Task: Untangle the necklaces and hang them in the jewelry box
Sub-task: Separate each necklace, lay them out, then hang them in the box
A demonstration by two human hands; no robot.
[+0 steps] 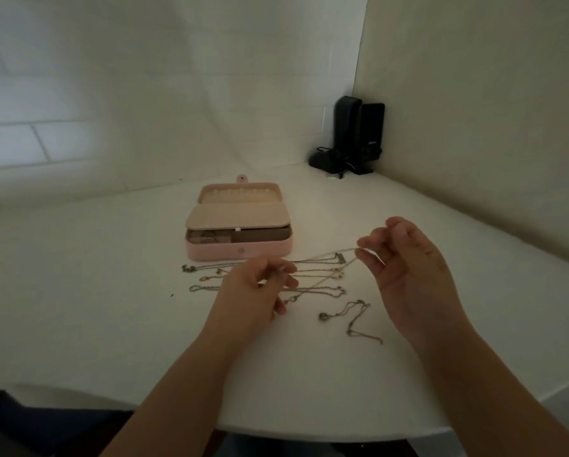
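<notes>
Pink box (pixel 240 253) open mid-table, both hands, left (pixel 256 285) and right (pixel 405 262), pinching one chain (pixel 322 257) taut, necklaces (pixel 309 285) beneath, table (pixel 79 291) edge near.

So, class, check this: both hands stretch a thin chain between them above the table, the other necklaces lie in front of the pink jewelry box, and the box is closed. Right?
One thing is wrong: the head view shows the pink jewelry box open, not closed. The left hand and right hand do hold the thin chain, with the other necklaces in front of the box.
</notes>
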